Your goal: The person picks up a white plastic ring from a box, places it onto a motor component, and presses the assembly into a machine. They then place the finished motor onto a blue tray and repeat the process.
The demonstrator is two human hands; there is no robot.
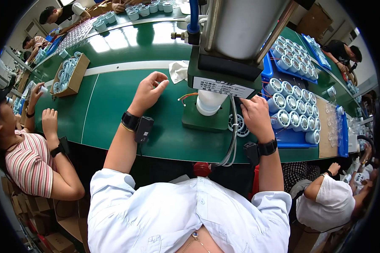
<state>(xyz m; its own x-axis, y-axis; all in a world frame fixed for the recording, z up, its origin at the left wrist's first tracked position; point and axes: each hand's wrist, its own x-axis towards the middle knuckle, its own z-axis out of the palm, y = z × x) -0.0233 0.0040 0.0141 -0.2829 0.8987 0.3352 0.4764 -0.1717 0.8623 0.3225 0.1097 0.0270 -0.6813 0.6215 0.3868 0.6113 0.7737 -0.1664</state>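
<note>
Head view: press (226,63) on green bench (114,97); white housing (208,104) standing on press base (191,119), presumably centred under its head. Left hand (150,92) beside it, empty, thumb and fingers apart. Right hand (257,117) near press; grip cannot be told. Blue tray (289,140) keeps similar housings (278,102) within reach.

Green press base (193,119), perhaps white cup (208,104)

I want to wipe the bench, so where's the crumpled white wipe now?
In the head view, the wipe lies above centre on the green bench, between the left hand and the press, just beyond that hand's fingertips.
</note>
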